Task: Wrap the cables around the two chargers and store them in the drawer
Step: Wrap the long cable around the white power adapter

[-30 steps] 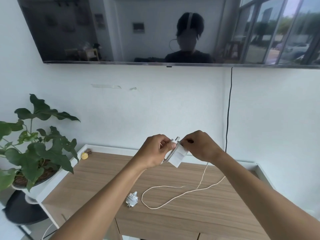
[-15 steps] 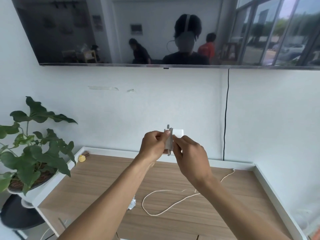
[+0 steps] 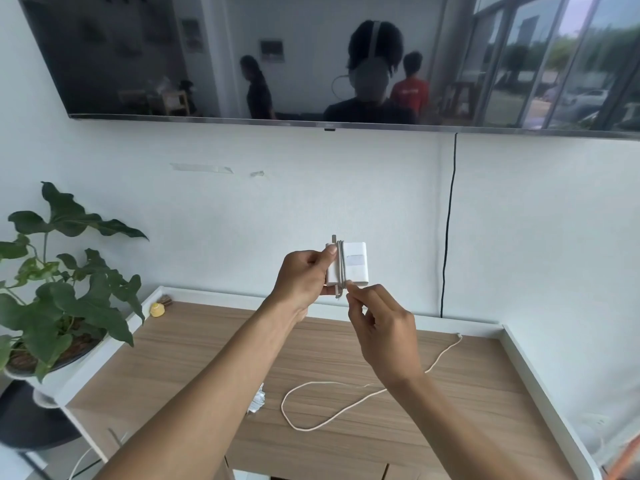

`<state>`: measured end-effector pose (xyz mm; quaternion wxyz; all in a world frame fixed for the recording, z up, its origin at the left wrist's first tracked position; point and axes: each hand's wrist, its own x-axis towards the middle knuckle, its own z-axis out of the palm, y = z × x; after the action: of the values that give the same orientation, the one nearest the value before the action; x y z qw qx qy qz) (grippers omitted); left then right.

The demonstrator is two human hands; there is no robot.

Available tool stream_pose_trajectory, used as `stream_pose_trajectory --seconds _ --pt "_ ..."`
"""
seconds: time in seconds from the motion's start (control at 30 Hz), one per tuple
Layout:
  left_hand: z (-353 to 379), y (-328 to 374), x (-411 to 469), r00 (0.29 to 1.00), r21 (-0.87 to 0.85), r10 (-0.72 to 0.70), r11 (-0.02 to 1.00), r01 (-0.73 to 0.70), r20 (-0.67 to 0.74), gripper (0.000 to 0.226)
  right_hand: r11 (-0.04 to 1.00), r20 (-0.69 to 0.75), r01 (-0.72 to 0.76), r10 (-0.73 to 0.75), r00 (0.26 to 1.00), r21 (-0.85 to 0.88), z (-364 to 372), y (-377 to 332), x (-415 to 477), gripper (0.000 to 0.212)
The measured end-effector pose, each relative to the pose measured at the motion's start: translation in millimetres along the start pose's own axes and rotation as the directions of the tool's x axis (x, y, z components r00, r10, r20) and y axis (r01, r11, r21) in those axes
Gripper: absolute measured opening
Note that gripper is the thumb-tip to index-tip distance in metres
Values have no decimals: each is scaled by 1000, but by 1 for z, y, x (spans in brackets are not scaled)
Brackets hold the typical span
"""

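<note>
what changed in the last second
The charger rose and turned upright; the right hand dropped from its top to below it, pinching the cable. The left hand still holds it; the wrapped charger stays on the table.

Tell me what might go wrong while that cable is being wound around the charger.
The wound turns sit near one end of the charger, by the thumb of the left hand; if that grip loosens, they could slide off. The right hand pinches the cable while a long loop lies loose on the desk; pulled up, it may knot or nudge the small wrapped charger beside it.
</note>
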<state>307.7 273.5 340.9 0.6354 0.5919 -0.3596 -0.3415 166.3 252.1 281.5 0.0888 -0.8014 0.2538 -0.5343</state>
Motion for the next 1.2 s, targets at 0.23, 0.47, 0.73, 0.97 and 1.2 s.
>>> stream_pose_trajectory --seconds 0.23,0.47,0.73,0.97,1.2 --pt "-3 0 -3 994 -69 3 998 5 112 48 892 110 -310 290 951 328 -1 6 -2 8" --pt "-12 0 -9 976 23 111 993 -117 187 43 772 424 -544 394 816 330 -13 16 22 28" --pt "-23 -6 -20 930 310 121 921 -236 347 22 892 781 -451 312 541 -44 -30 33 63 34" --pt "-28 -18 -24 907 504 98 804 -314 408 23 798 941 -599 249 229 -65 -48 38 90 35" --pt "-28 -26 -21 959 563 187 779 -277 212 23 881 723 -456 396 567 -125 -33 14 86 23"
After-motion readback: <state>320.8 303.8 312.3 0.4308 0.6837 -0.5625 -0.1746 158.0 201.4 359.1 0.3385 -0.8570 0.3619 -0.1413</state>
